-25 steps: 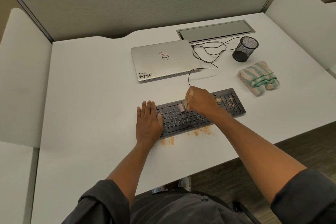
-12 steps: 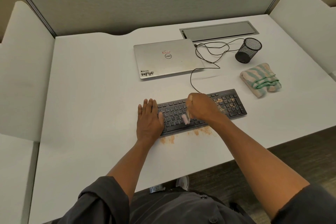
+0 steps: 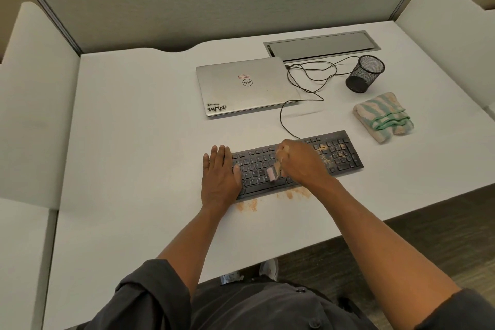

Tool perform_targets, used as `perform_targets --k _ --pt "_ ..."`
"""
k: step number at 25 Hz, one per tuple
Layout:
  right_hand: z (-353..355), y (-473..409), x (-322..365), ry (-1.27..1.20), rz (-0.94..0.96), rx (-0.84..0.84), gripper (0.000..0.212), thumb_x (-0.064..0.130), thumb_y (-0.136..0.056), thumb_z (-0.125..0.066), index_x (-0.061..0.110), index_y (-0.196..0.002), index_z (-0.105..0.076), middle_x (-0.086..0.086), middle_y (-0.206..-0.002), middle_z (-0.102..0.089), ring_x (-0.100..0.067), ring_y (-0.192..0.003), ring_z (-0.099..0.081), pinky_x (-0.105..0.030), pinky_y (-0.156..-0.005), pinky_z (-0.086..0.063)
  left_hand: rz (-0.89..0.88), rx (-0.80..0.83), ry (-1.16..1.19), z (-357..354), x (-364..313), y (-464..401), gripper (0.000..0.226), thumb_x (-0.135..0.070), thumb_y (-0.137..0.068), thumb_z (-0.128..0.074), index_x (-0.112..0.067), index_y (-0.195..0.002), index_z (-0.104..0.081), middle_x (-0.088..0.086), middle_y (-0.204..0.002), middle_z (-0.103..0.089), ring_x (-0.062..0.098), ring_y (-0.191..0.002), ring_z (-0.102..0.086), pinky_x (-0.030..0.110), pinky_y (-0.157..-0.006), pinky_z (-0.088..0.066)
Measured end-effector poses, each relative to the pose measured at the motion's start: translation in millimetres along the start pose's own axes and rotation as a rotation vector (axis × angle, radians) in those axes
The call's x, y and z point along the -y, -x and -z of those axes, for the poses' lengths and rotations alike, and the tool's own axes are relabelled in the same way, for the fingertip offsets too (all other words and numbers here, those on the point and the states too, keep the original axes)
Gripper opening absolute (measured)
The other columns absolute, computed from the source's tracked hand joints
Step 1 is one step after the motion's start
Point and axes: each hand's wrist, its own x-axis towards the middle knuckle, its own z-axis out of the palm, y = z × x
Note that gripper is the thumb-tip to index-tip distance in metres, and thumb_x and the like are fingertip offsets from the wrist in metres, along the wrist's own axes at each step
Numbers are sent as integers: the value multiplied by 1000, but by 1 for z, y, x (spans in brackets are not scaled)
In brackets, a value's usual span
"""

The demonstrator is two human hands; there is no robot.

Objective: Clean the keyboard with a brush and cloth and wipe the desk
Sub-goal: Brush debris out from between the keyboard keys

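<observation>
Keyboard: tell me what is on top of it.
The left hand, the right hand gripping a pink brush, and orange crumbs lie on the keyboard. Keys under the hands are hidden.

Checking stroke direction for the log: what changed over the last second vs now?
The right hand, gripping the brush, swept from the upper key rows toward the keyboard's near edge. Nothing was picked up or released. The left hand stayed flat on the keyboard's left end; the cloth, the laptop and the crumbs on the desk kept their places.
</observation>
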Motion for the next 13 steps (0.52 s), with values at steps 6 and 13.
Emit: perform_targets --k 6,13 --pt "-6 10 -5 -30 -9 23 22 27 -99 -40 16 -91 -59 -1 -75 -67 -21 -75 -65 -36 -70 -52 1 2 -1 -1 0 -1 76 -42 -95 -12 -2 -156 -29 15 -163 -30 29 -155 -15 42 -127 2" --pt "3 13 -13 -182 -62 -18 23 29 -98 -41 16 -98 -59 -4 -76 -69 -23 -73 -67 -42 -69 -56 10 1 9 -1 0 0 70 -38 -97 -21 -2 -156 -30 16 -163 -30 29 -155 -17 42 -127 1"
